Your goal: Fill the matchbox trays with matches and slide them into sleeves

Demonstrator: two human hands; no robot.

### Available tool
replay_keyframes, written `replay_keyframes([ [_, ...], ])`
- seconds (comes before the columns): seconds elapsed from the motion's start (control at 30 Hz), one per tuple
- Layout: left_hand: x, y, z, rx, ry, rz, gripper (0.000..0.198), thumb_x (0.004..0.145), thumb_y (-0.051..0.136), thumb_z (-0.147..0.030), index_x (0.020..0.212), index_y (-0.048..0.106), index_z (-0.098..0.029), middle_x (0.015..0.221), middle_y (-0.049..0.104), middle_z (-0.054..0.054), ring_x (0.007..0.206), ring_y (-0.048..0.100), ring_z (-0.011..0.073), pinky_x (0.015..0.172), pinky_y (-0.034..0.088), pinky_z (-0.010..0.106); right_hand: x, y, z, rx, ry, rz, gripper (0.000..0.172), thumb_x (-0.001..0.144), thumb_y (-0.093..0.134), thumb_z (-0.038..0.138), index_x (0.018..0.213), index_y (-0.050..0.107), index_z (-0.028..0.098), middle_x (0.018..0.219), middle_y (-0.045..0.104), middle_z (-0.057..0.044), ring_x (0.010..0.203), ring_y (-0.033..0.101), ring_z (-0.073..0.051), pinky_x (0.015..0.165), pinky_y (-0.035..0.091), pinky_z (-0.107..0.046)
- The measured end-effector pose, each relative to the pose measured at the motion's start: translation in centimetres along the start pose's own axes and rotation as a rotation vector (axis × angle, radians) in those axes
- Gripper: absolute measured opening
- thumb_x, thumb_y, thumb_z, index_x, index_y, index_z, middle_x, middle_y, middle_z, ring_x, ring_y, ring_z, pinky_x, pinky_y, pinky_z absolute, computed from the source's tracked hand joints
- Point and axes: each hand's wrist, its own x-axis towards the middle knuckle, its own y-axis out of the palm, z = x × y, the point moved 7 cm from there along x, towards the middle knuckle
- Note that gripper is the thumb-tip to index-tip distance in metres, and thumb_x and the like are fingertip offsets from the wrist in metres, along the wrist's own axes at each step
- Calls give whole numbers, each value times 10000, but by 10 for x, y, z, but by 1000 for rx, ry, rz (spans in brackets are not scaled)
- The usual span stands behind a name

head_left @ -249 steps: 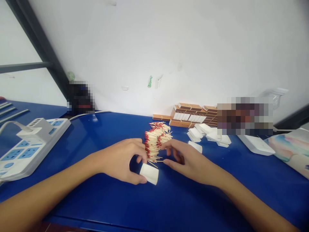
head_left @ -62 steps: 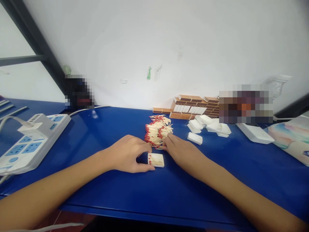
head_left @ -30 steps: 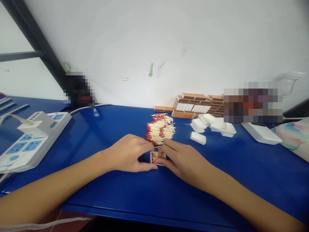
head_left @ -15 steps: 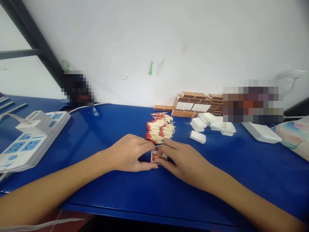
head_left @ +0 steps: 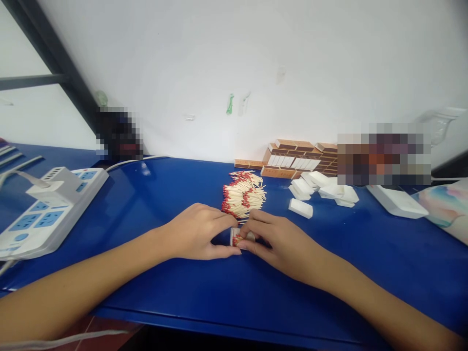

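A small white matchbox tray (head_left: 231, 238) with red-tipped matches in it lies on the blue table in front of me. My left hand (head_left: 197, 231) is closed about the tray's left end, thumb at the near side and fingers at the far side. My right hand (head_left: 280, 239) reaches over the tray's right part, its thumb and fingers bent together at the matches inside; the fingers hide most of the tray. Just beyond my hands lies a heap of loose matches (head_left: 243, 197), most red heads toward the left.
White trays (head_left: 301, 208) lie scattered right of the heap. Brown matchboxes (head_left: 280, 171) are stacked by the wall. A white power strip (head_left: 54, 209) with a plug and cable stands at left. A white box (head_left: 397, 201) and a patterned item (head_left: 446, 204) lie at right.
Both hands stay around the tray. My right fingers have shifted slightly over the matches in it; the whole view has moved a little.
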Motion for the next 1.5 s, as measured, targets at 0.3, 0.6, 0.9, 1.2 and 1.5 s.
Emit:
replay_keyframes([
  [0.3, 0, 2, 2, 7, -23, 32, 356, 913, 709, -511, 993, 655, -168, 751, 697, -16, 617, 635, 150, 609, 421, 294, -2, 3, 0, -164, -97, -29, 172, 1029, 594, 292, 965, 706, 179, 943, 616, -51, 738, 609, -161, 644, 455, -294],
  [0.6, -1, 5, 5, 3, -64, 102, 391, 901, 699, -562, 980, 664, -180, 740, 684, -20, 617, 620, 153, 610, 401, 300, -3, -10, -2, 5, -40, -38, 131, 1024, 591, 235, 999, 718, 212, 947, 608, -27, 761, 599, -137, 672, 452, -277],
  [0.9, -1, 6, 2, -28, -101, 231, 397, 819, 739, -576, 930, 672, -201, 721, 674, -17, 614, 622, 164, 558, 383, 297, 3, -7, -33, -175, 130, -64, 46, 987, 637, 238, 962, 634, 198, 932, 620, -35, 734, 600, -165, 644, 457, -286],
  [1.2, 0, 6, 1, -48, -102, 222, 330, 835, 720, -518, 870, 674, -193, 712, 671, -1, 616, 621, 171, 571, 401, 298, 8, 0, -30, -217, 72, -23, 58, 1011, 587, 188, 958, 610, 187, 969, 620, -50, 758, 617, -169, 666, 479, -290],
  [1.5, 0, 6, 1, -56, -88, 210, 319, 837, 722, -502, 865, 671, -189, 708, 669, 2, 606, 609, 161, 567, 391, 283, 9, 2, -32, -176, 44, -48, 53, 1025, 560, 181, 1007, 609, 195, 988, 577, -42, 806, 607, -166, 724, 487, -290],
])
